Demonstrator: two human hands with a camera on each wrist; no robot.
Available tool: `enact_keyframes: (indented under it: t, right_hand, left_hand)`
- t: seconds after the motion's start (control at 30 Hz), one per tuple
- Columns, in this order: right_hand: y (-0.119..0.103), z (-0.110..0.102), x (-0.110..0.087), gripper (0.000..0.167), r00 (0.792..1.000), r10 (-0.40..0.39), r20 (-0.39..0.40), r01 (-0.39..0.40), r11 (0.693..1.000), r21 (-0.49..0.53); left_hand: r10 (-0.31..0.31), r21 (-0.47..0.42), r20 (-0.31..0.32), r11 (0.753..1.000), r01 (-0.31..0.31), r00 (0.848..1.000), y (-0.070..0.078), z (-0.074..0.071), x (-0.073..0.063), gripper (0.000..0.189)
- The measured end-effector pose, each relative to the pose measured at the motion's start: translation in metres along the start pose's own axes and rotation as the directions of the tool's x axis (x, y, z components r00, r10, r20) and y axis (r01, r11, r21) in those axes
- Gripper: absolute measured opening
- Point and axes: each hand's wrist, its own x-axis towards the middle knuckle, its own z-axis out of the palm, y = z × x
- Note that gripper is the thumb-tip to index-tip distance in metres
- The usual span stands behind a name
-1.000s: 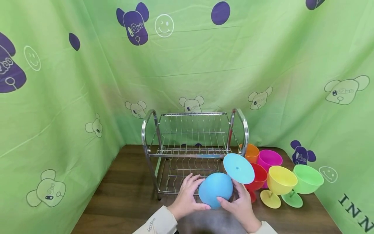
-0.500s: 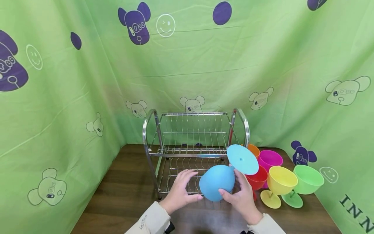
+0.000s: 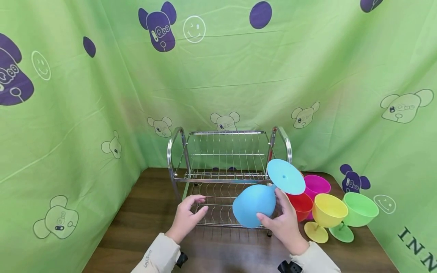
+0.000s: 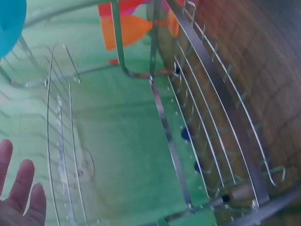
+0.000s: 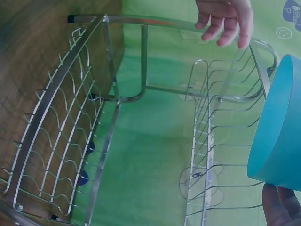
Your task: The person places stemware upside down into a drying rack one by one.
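Observation:
A blue plastic goblet (image 3: 254,206) is held tilted in front of the rack, its round foot (image 3: 286,176) pointing up and right. My right hand (image 3: 284,224) grips its bowl near the stem, thumb on the near side. Up close in the right wrist view, the goblet's rim and wall (image 5: 277,136) show, with fingertips (image 5: 278,202) below. Apart from the goblet, my left hand (image 3: 187,218) hovers at the rack's lower left front, fingers spread and holding nothing. The two-tier metal dish rack (image 3: 222,181) stands behind both hands.
Right of the rack stand several goblets: red (image 3: 301,206), magenta (image 3: 317,185), yellow (image 3: 329,209) and light green (image 3: 360,208). An orange goblet (image 4: 127,30) appears beyond the rack in the left wrist view. A green printed cloth (image 3: 218,76) encloses the wooden table (image 3: 136,223).
My left hand has let go of the goblet and moved left, away from it. My right hand has raised the goblet slightly, tipping its foot farther up and right.

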Motion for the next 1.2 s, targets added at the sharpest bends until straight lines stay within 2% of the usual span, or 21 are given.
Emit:
enact_keyframes:
  t: [0.2,0.37,0.43,0.57,0.67,0.77,1.0,1.2]
  right_hand:
    - [-0.003,0.000,0.005,0.075,1.000,0.024,-0.002,-0.024,1.000,0.010]
    - [-0.007,-0.001,0.009,0.076,0.999,0.043,0.002,-0.043,0.999,0.009]
    - [-0.008,0.000,0.010,0.075,0.999,0.037,0.003,-0.037,0.999,0.014]
    - [-0.011,0.002,0.014,0.073,1.000,0.016,0.016,-0.017,0.998,0.054]
    - [-0.014,0.002,0.020,0.073,0.999,0.023,0.032,-0.025,0.998,0.061]
    - [-0.018,0.001,0.025,0.073,0.998,0.043,0.037,-0.044,0.998,0.041]
    - [-0.023,0.000,0.041,0.070,0.997,0.071,0.031,-0.075,0.989,0.124]
    - [-0.030,-0.001,0.063,0.071,0.994,0.107,0.013,-0.108,0.992,0.072]
  left_hand:
    - [-0.025,0.050,-0.131,0.998,0.032,0.991,-0.006,-0.007,0.001,0.022]
    - [0.021,0.084,-0.234,0.996,-0.001,0.972,0.014,-0.019,0.006,0.018]
    - [0.030,0.103,-0.294,0.995,0.001,0.955,0.018,-0.024,0.006,0.017]
    - [0.006,0.123,-0.425,0.991,0.051,0.905,-0.006,-0.026,-0.004,0.019]
    - [-0.034,0.111,-0.481,0.989,0.100,0.876,-0.024,-0.026,-0.008,0.021]
    - [-0.102,0.086,-0.487,0.983,0.163,0.867,-0.027,-0.028,-0.006,0.026]
    - [-0.275,0.026,-0.406,0.950,0.312,0.871,-0.027,-0.030,0.001,0.043]
    - [-0.365,0.000,-0.382,0.919,0.395,0.849,-0.030,-0.031,0.010,0.038]
